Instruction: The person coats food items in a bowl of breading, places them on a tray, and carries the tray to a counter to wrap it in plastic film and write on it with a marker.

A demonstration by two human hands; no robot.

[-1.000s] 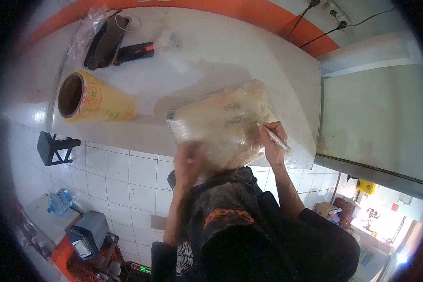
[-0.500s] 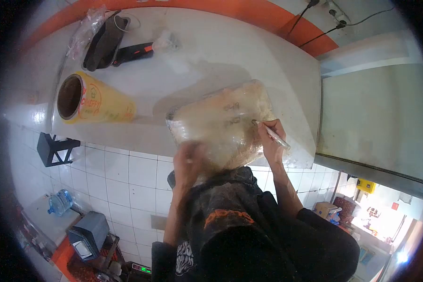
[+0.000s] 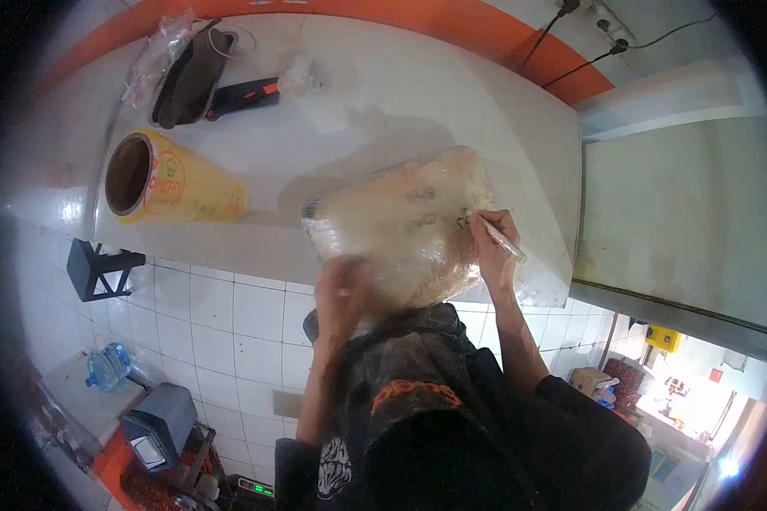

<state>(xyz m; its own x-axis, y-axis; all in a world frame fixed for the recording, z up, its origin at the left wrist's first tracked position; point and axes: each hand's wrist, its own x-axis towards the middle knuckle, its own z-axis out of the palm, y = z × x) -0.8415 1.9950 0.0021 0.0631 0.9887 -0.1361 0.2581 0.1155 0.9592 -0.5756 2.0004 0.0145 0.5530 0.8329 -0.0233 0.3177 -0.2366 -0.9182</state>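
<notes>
A bundle wrapped in clear film [image 3: 392,226] lies at the table's front edge, with dark handwritten marks on its top. My right hand [image 3: 496,243] pinches a whitish marker [image 3: 504,242], its tip hidden at the fingers, over the bundle's right side beside fresh dark strokes. On the bundle's lower left part rests my left hand [image 3: 343,285]; its fingers are blurred, so their pose is unclear.
A yellow film roll [image 3: 192,183] lies on the white table [image 3: 383,77] at left. Behind it are a dark tray [image 3: 187,77], a black-and-orange tool [image 3: 245,97] and crumpled plastic [image 3: 301,77]. A black stool [image 3: 102,268] stands on the tiled floor.
My right hand with the marker has shifted slightly up and right. More dark strokes now show on the bundle's right side. My left hand has stayed in place.
</notes>
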